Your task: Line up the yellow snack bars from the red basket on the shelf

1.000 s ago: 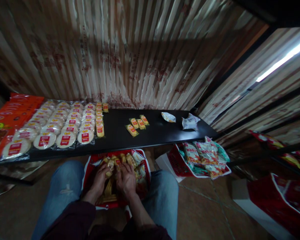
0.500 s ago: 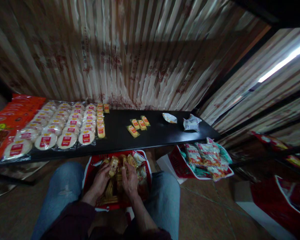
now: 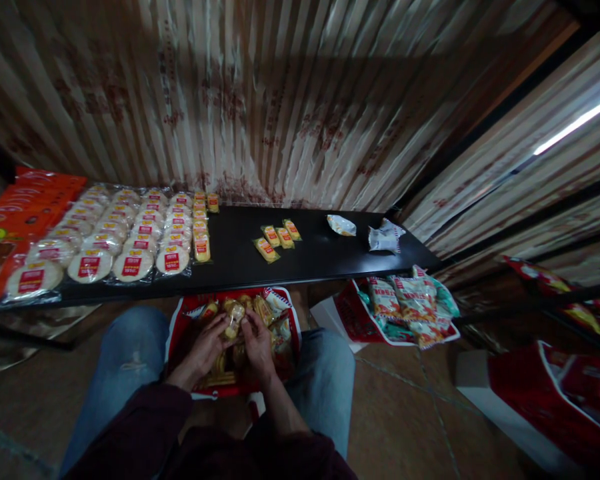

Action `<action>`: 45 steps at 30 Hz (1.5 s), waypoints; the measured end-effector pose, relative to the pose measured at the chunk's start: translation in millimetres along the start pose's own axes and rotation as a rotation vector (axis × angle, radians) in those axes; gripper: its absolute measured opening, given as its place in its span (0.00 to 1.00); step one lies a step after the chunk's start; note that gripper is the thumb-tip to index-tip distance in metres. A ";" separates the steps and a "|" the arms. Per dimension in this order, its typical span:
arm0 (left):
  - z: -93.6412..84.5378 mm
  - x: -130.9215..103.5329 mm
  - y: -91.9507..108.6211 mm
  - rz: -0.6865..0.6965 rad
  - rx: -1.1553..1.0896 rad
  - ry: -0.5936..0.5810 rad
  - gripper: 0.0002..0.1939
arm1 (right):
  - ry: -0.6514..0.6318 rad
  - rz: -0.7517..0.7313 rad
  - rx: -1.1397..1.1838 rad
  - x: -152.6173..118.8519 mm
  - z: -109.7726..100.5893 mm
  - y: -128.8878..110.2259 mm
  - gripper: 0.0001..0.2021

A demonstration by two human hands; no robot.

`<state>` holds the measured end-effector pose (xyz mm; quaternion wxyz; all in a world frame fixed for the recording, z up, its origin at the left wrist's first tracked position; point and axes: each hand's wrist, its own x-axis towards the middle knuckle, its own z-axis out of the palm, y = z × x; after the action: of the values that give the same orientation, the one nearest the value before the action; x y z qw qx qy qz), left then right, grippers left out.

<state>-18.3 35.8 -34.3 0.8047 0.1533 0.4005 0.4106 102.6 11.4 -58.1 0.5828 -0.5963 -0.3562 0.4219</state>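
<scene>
Over a red basket with a white rim [image 3: 300,333] between my knees, my left hand [image 3: 207,347] grips a small clear-wrapped yellow snack pack [image 3: 234,319]. The fingers of my right hand [image 3: 258,343] are closed at the pack's right edge, beside my left fingertips. Below the hands, the basket holds more wrapped yellow snacks [image 3: 264,310] and a white packet [image 3: 279,300]. My hands cover part of the contents.
A black shelf [image 3: 230,257] runs across in front, just above the basket. It bears rows of round wrapped crackers [image 3: 135,265], small yellow packs [image 3: 201,247], loose packs [image 3: 267,250] and orange bags [image 3: 35,207]. Another basket [image 3: 350,313] with snack bags stands right.
My right hand has come up and left out of the pile to the pack in my left hand. That pack has moved slightly right. The whole view has shifted a little.
</scene>
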 end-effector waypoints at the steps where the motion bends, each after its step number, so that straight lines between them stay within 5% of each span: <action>1: 0.8 -1.1 0.0 0.010 0.021 0.002 0.17 | -0.001 0.003 -0.001 -0.2 0.0 -0.5 0.21; 7: -0.4 -3.6 -0.4 0.115 0.338 0.086 0.23 | -0.024 0.034 -0.067 -2.5 -0.7 -1.4 0.19; 14: -4.5 5.4 -0.9 0.553 0.866 0.105 0.14 | -0.105 0.064 -0.048 -4.9 0.3 -12.5 0.19; 19: 1.7 -3.7 -3.0 0.736 1.129 0.101 0.13 | -0.145 0.086 0.014 -5.5 -0.4 -15.8 0.19; 24: -0.6 -7.3 -8.2 0.746 1.156 0.026 0.16 | -0.035 0.153 0.045 -3.8 -1.4 -15.7 0.17; 34: -1.6 -2.6 -13.2 0.619 0.968 0.071 0.19 | 0.057 0.290 0.242 0.0 -0.2 -12.1 0.22; 45: -2.8 -0.3 -18.0 0.487 0.808 0.043 0.18 | 0.105 0.213 0.211 2.9 -2.5 3.0 0.26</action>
<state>-10.9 24.2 -46.3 0.5524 0.5351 0.4973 0.4016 105.9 12.9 -61.5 0.6119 -0.5873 -0.2137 0.4849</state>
